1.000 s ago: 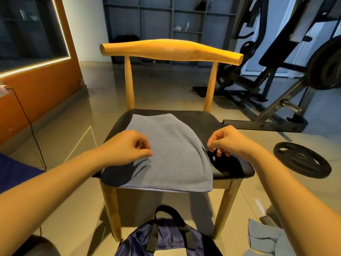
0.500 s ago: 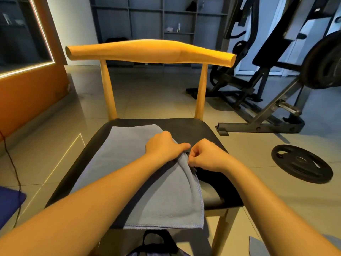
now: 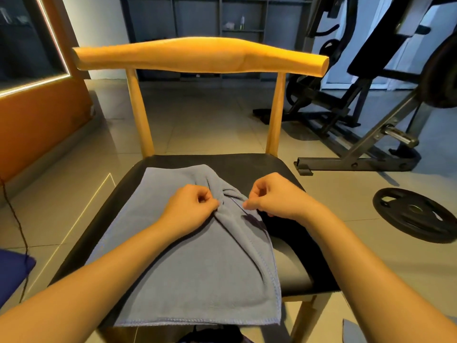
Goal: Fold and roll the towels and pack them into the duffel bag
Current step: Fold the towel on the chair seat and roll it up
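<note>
Towel: the grey-blue towel [image 3: 193,280] lies spread on the seat in front of you, with its stitched near edge at the seat's front. Its far right part is drawn up into a bunched ridge between your hands.
Left hand: your left hand [image 3: 190,209] rests on the towel, fingers curled and clamped on the left side of that ridge.
Right hand: your right hand [image 3: 274,199] sits just beside it, thumb and forefinger pinched together on the towel's folded edge, the other fingers curled.
Seat: the black padded seat [image 3: 247,167] of a wooden chair [image 3: 197,54] carries the towel, and bare black shows along the far side and the right.
Chair back: a curved pale-wood rail on two posts stands upright beyond your hands.
Floor: the floor [image 3: 197,125] is glossy grey tile all round the chair.
Right of you: a black weight plate [image 3: 415,214] lies flat on the floor, well apart from the chair. Beyond it stands a gym machine frame [image 3: 371,149].
Far wall: dark open shelving [image 3: 210,21] holds a few items too small to tell.
Left of you: an orange wall panel [image 3: 37,125] is edged by a lit strip [image 3: 55,43]. A thin dark cable [image 3: 17,219] trails down towards a blue cloth-like thing [image 3: 12,273] at the edge.
Near floor: a scrap of grey cloth [image 3: 351,330] shows at the lower right.
</note>
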Demonstrator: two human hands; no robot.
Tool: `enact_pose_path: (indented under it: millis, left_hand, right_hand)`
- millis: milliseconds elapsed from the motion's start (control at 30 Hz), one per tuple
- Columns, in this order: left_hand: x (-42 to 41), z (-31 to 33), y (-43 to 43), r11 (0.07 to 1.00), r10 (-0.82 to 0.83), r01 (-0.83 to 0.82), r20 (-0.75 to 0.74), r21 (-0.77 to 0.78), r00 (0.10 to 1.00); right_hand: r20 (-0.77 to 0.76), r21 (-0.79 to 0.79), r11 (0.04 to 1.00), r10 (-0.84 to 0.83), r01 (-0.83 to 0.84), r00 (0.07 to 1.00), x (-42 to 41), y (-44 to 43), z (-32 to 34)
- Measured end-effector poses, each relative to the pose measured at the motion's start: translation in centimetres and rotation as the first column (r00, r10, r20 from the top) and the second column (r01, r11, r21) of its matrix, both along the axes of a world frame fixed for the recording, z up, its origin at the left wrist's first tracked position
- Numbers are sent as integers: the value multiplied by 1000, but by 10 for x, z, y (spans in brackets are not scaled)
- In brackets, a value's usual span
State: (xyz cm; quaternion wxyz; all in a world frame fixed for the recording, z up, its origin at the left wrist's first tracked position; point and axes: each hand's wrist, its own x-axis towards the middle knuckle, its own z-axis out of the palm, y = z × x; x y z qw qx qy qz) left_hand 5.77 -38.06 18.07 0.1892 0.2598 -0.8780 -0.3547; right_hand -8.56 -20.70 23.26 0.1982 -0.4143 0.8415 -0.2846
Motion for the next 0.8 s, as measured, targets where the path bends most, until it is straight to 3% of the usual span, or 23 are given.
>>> enact_pose_path:
  millis: [167, 267, 367, 467, 600, 700, 800]
  left_hand:
    - [1, -3, 5, 998, 40, -43, -60, -51, 997]
    - [2, -5, 7, 995, 48, -54, -65, -85, 997]
    - [3, -7, 6, 992, 46, -57, -98, -114, 994]
    - [3, -10, 5, 979, 56, -82, -142, -187, 988]
    - [5, -11, 9, 941, 132, -171, -148, -291, 980]
    - [5, -11, 10, 931, 172, -206, -135, -301, 976]
    - [5, -12, 10, 929, 178, -201, -101, -310, 979]
  right_hand:
    - [-280, 92, 996, 40, -14, 959, 6, -26, -13]
    - [-346, 150, 988, 69, -17, 936, 2, -33, -17]
    - [-242, 127, 992, 47, -16, 969, -7, -30, -14]
    - [-98, 45, 994, -93, 98, 991, -25, -17, -8]
    - [-155, 63, 962, -253, 265, 955, -44, -4, -11]
    - [-161, -78, 980, -196, 185, 967, -33, -10, -12]
    - [-286, -28, 999, -39, 33, 958, -16, -24, -15]
